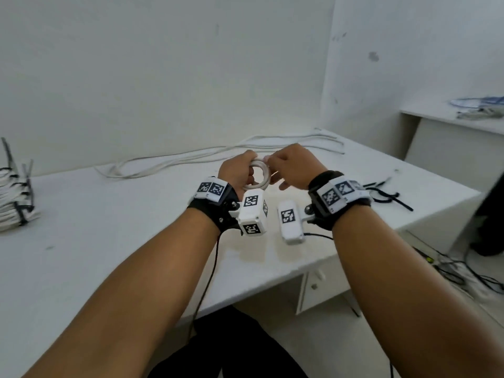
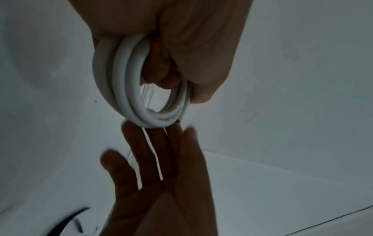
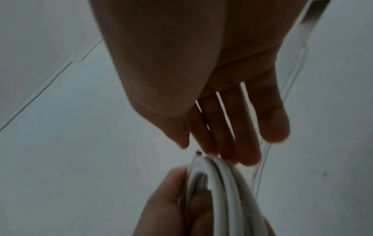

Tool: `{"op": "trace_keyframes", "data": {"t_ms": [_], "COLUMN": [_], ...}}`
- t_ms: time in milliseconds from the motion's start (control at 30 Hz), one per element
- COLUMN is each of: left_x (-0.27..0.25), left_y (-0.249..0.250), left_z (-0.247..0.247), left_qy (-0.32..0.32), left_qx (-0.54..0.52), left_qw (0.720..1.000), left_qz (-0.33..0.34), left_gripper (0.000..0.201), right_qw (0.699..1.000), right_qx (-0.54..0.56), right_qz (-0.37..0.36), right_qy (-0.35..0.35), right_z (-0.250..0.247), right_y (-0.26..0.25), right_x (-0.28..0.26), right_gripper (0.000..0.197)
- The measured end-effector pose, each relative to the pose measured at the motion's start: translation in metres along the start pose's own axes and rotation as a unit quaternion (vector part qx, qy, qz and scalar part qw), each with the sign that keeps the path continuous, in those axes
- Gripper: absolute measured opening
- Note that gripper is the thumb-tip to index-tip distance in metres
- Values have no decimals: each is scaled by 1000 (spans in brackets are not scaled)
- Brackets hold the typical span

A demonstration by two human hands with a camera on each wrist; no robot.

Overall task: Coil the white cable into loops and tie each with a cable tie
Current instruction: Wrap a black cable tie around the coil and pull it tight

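Observation:
My left hand (image 1: 240,170) holds a small coil of white cable (image 1: 259,174) above the table, with its fingers curled through the loops. The left wrist view shows the coil (image 2: 129,89) as several stacked turns hanging from that hand (image 2: 181,47). My right hand (image 1: 291,165) is right beside the coil. Its fingers (image 3: 226,137) are straight and their tips touch the rim of the coil (image 3: 222,191). The cable's cut end (image 3: 198,153) sits just by the thumb and forefinger tips. From the left wrist view I see the right hand (image 2: 159,167) spread flat under the coil.
Long loose white cables (image 1: 207,156) lie along the back of the white table (image 1: 109,241). A pile of tied coils (image 1: 13,203) sits at the far left. Black cable ties (image 1: 387,197) lie near the table's right edge. A second desk (image 1: 450,118) stands to the right.

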State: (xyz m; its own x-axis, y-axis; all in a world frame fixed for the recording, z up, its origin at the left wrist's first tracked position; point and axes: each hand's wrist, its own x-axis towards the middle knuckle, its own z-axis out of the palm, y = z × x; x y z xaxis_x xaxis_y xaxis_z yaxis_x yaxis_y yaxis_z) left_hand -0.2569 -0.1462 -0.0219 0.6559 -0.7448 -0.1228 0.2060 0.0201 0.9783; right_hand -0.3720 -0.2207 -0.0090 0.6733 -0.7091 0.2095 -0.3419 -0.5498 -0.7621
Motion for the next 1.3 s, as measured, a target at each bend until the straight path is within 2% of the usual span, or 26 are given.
{"op": "trace_keyframes", "data": {"t_ms": [67, 133, 167, 233, 300, 367, 467, 600, 667, 800, 933, 1033, 1133, 1233, 1300], "left_x": [-1, -2, -3, -4, -3, -1, -2, -2, -3, -6, -9, -8, -7, -4, -2], "left_y": [-6, -13, -17, -24, -33, -41, -45, -43, -42, -41, -37, -34, -30, -25, -18], "left_z": [17, 29, 33, 37, 36, 32, 28, 24, 22, 23, 22, 20, 18, 14, 9], "left_qy": [-10, -21, -26, -32, -37, -38, -38, -32, -32, -46, -54, -53, -43, -49, -53], "left_qx": [0, 0, 1, 4, 4, 12, 19, 3, -8, 4, 14, 11, -13, -28, -38], "left_qw": [1000, 1000, 1000, 999, 999, 999, 999, 999, 999, 998, 998, 998, 999, 998, 998], "left_qz": [-5, -7, -7, -12, -19, -29, -31, -39, -43, -37, -32, -27, -24, -26, -22], "left_gripper": [38, 45, 43, 38, 45, 60, 63, 56, 49, 62, 64, 60, 44, 56, 51], "right_qw": [997, 981, 965, 935, 917, 910, 904, 901, 902, 900, 904, 917, 936, 957, 971], "right_qx": [-5, -133, -206, -294, -318, -328, -334, -339, -332, -336, -337, -316, -284, -242, -211], "right_qz": [51, 87, 112, 175, 229, 249, 264, 270, 275, 277, 259, 241, 206, 157, 115], "right_qy": [59, 112, 116, 97, 70, 55, 37, 40, 40, 30, 45, 30, 18, 13, 12], "right_z": [-26, -52, -63, -79, -89, -92, -87, -82, -81, -80, -80, -77, -75, -70, -66], "right_y": [23, 50, 62, 82, 96, 105, 113, 116, 115, 109, 105, 101, 99, 95, 88], "right_x": [-3, -2, -1, -4, -7, -8, -6, -5, -6, -6, -5, -1, 3, 3, 3], "right_gripper": [26, 23, 22, 19, 30, 41, 43, 29, 30, 29, 24, 25, 27, 26, 27]}}
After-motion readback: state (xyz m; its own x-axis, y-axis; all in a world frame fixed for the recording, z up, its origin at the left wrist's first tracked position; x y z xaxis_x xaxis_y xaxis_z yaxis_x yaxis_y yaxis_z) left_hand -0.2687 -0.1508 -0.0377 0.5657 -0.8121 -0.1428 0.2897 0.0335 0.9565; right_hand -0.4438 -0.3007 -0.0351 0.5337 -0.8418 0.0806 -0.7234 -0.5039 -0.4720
